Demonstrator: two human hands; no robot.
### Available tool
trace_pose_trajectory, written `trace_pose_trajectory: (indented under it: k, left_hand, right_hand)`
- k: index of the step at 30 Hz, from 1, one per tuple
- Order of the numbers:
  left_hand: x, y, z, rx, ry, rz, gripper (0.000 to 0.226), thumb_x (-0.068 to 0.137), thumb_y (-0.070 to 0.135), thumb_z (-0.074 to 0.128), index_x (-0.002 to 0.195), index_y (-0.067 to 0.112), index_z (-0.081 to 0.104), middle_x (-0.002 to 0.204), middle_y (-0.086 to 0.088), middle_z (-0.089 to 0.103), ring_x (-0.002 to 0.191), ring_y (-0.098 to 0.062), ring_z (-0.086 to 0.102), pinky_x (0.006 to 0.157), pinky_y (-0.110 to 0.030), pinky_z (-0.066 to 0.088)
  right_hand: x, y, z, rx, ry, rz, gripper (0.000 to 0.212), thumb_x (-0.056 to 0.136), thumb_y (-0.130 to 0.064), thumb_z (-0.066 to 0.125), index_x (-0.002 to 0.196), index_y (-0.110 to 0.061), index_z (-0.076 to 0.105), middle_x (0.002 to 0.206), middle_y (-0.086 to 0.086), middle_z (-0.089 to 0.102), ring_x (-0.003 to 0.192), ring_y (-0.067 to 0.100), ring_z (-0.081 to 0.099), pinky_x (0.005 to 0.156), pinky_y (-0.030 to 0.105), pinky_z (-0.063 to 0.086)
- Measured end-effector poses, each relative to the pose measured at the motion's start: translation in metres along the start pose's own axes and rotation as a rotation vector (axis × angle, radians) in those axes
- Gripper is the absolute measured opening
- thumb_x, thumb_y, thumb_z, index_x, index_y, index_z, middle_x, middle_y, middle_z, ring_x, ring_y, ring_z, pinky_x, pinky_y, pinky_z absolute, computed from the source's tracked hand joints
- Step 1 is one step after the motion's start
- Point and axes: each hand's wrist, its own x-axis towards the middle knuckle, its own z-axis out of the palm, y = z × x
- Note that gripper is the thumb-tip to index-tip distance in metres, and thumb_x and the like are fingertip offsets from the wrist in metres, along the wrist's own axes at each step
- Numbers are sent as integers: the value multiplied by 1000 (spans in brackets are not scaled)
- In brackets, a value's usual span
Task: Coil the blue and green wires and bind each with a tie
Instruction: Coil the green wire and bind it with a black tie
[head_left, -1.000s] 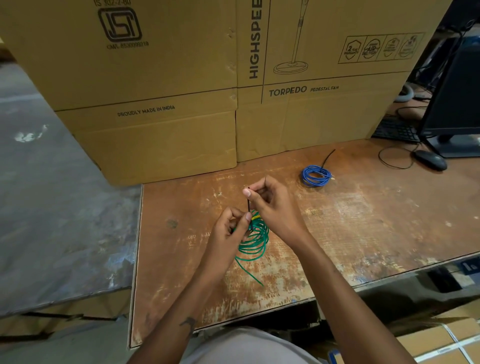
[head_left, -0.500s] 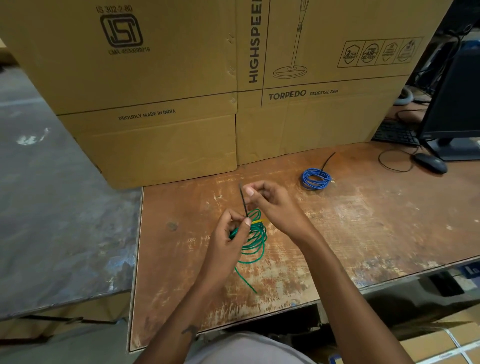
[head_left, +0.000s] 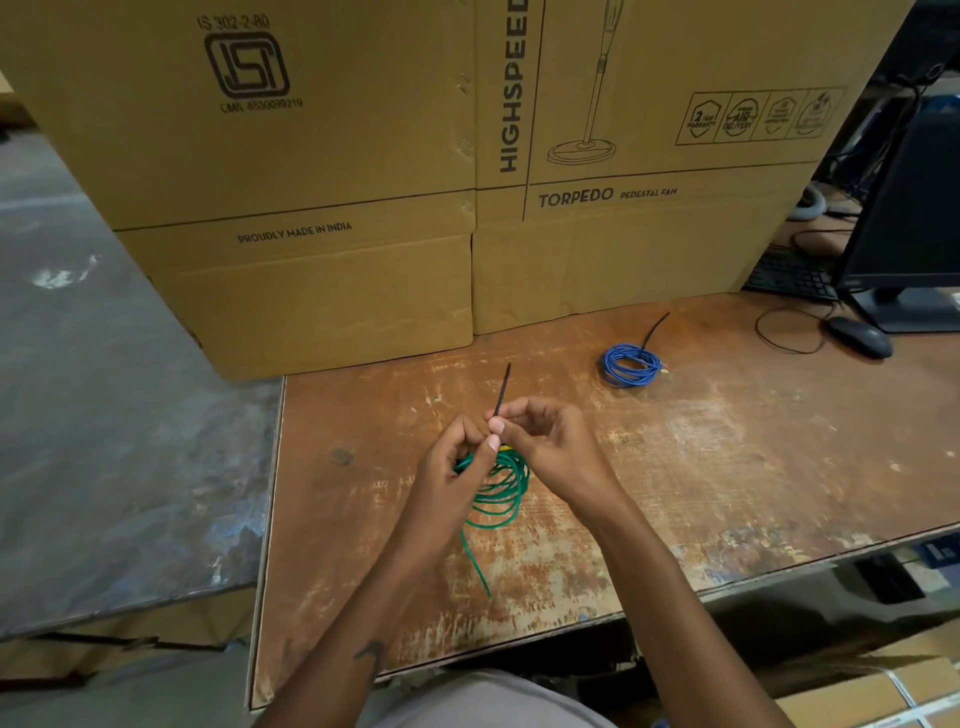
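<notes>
Both my hands are over the green coil (head_left: 498, 486), mid-table on the worn wooden table (head_left: 701, 467). My left hand (head_left: 457, 467) is closed on the top of the coil, thumb and fingers pinching the bundled loops. My right hand (head_left: 550, 441) is closed on the black tie (head_left: 502, 391), pinched between thumb and forefinger right above the coil. The tie's free tail sticks up and away from my fingers, slightly tilted. Thumbs of both hands are touching or nearly so at the pinch point. A bit of yellow shows at the top of the coil between my hands; can't tell what it is. Whether the tie is already looped around the wires is hidden by my fingers.

The green coil hangs partly below my hands, lower loops resting on the table, one loose end (head_left: 475, 564) trailing toward me.

The blue coil (head_left: 631, 365) lies flat on the table, well apart, to the far right of my hands. A black tail (head_left: 655, 328) sticks out from it toward the boxes; looks like a tie on it.

Containers: two big cardboard boxes at the back of the table, side by side, touching. Left box (head_left: 291, 208) overhangs the table's left edge. Right box (head_left: 649, 182) is printed TORPEDO PEDESTAL FAN. Both shut, contents not visible.

Far right: mouse (head_left: 860, 336), keyboard (head_left: 792, 275), monitor (head_left: 914, 228).
</notes>
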Motion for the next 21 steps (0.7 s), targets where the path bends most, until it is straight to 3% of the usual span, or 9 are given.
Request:
trace_pose_trajectory:
  k: [6, 8, 11, 13, 15, 17, 19, 21]
  left_hand:
    - [-7, -4, -1, 29, 3, 19, 27, 104, 18, 56, 83, 8, 43, 75, -12, 40, 69, -15, 39, 63, -30, 34]
    - [-7, -7, -2, 6, 2, 15, 27, 105, 21, 56, 84, 7, 45, 77, -12, 42, 71, -17, 41, 66, -33, 36]
    - [-4, -9, -5, -30, 35, -23, 20, 103, 30, 58, 87, 19, 55, 74, 8, 51, 71, -8, 48, 67, -28, 40]
    - [1, -7, -8, -11, 41, -28, 18, 101, 37, 59, 91, 22, 58, 77, 14, 57, 72, -5, 53, 67, -25, 42]
    - [5, -7, -12, 5, 51, -23, 23, 100, 42, 58, 93, 20, 59, 78, 12, 60, 73, -6, 56, 69, -28, 44]
    - [8, -8, -14, 29, 67, -29, 23, 101, 45, 56, 99, 22, 57, 84, 9, 65, 78, -10, 64, 72, -33, 50]
    - [9, -9, -14, 65, 66, -24, 23, 102, 49, 54, 106, 27, 56, 94, 5, 68, 89, -16, 68, 78, -39, 54]
    - [9, -8, -11, 96, 67, 7, 21, 102, 46, 54, 112, 28, 57, 102, 9, 68, 97, -11, 66, 82, -33, 53]
  right_hand:
    - [1, 11, 12, 10, -3, 57, 8, 99, -11, 73, 94, -18, 72, 104, 6, 82, 100, 18, 76, 92, 37, 60]
    - [3, 10, 5, -25, -80, 66, 3, 101, -19, 71, 101, -18, 73, 106, 9, 80, 106, 23, 75, 100, 46, 59]
    - [3, 3, -7, -158, -221, 53, 24, 103, -41, 63, 117, -25, 73, 114, 5, 78, 115, 25, 72, 105, 55, 55]
    - [-1, -2, -13, -194, -301, 24, 28, 107, -43, 57, 123, -25, 72, 120, 1, 76, 120, 20, 70, 106, 51, 54]
    - [-5, -7, -19, -180, -343, 39, 28, 106, -33, 63, 131, -23, 70, 125, -2, 75, 123, 12, 68, 107, 42, 55]
    - [-6, -7, -23, -220, -348, 32, 33, 99, -25, 73, 132, -22, 70, 120, -5, 78, 117, 7, 71, 102, 39, 59]
    - [-4, -3, -21, -292, -242, -28, 28, 95, -28, 79, 123, -29, 74, 103, -2, 81, 100, 17, 76, 91, 51, 61]
    - [-2, 5, -18, -299, -113, -70, 25, 94, -34, 78, 119, -37, 76, 85, 4, 78, 79, 18, 72, 80, 57, 58]
